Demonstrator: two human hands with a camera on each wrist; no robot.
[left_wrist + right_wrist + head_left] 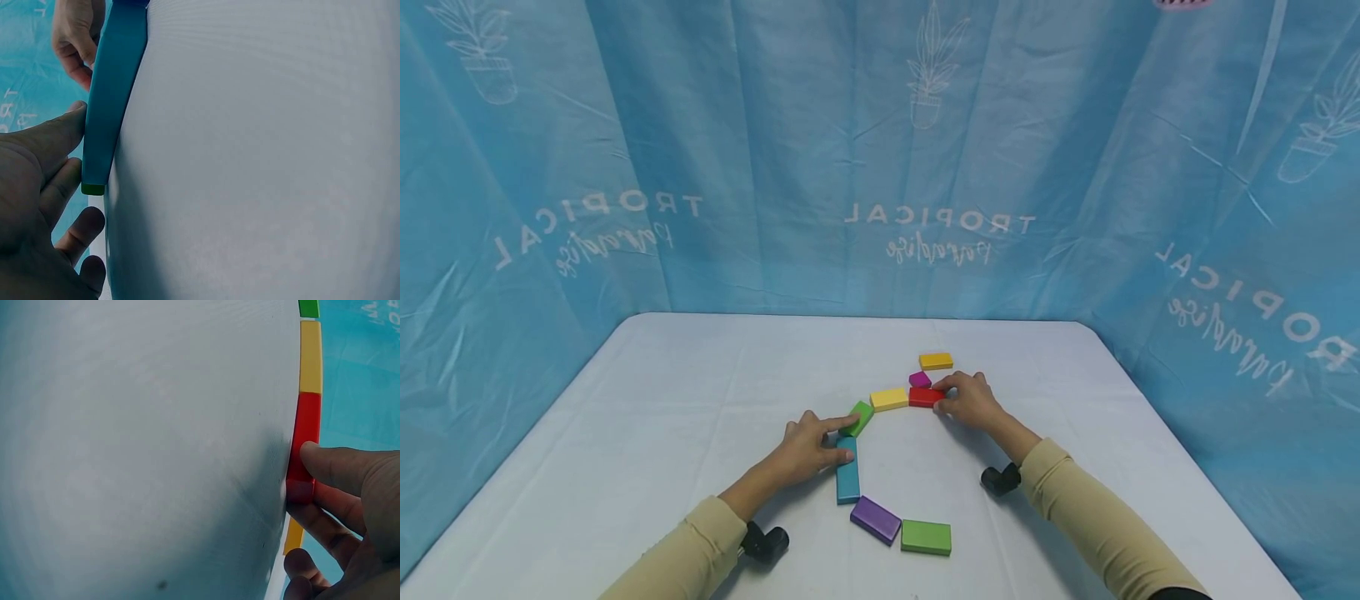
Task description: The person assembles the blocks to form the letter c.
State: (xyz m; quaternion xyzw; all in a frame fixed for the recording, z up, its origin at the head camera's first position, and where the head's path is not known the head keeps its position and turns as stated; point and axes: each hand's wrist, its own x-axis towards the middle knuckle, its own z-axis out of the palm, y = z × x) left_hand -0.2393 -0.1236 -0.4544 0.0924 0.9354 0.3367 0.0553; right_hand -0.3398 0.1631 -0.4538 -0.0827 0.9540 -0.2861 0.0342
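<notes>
- A curtained-off tabletop booth; whether in a home, lab or office cannot be told.
- Blue curtain (797, 158) behind the white table (715, 375) and along both sides.
- Its print: potted plants (925, 108) and mirrored lettering (940, 217), "Tropical Paradise".

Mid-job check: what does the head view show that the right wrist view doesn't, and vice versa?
Only the head view: the left hand, the teal rectangular block, the purple rectangular block, the near lime-green rectangular block and the small magenta block.

Only the right wrist view: the palm side of the right hand.

Both: that hand pinching the red rectangular block, the pale-yellow rectangular block beside it, the orange-yellow rectangular block, part of the angled green block, the white table surface and the blue printed curtain.
</notes>
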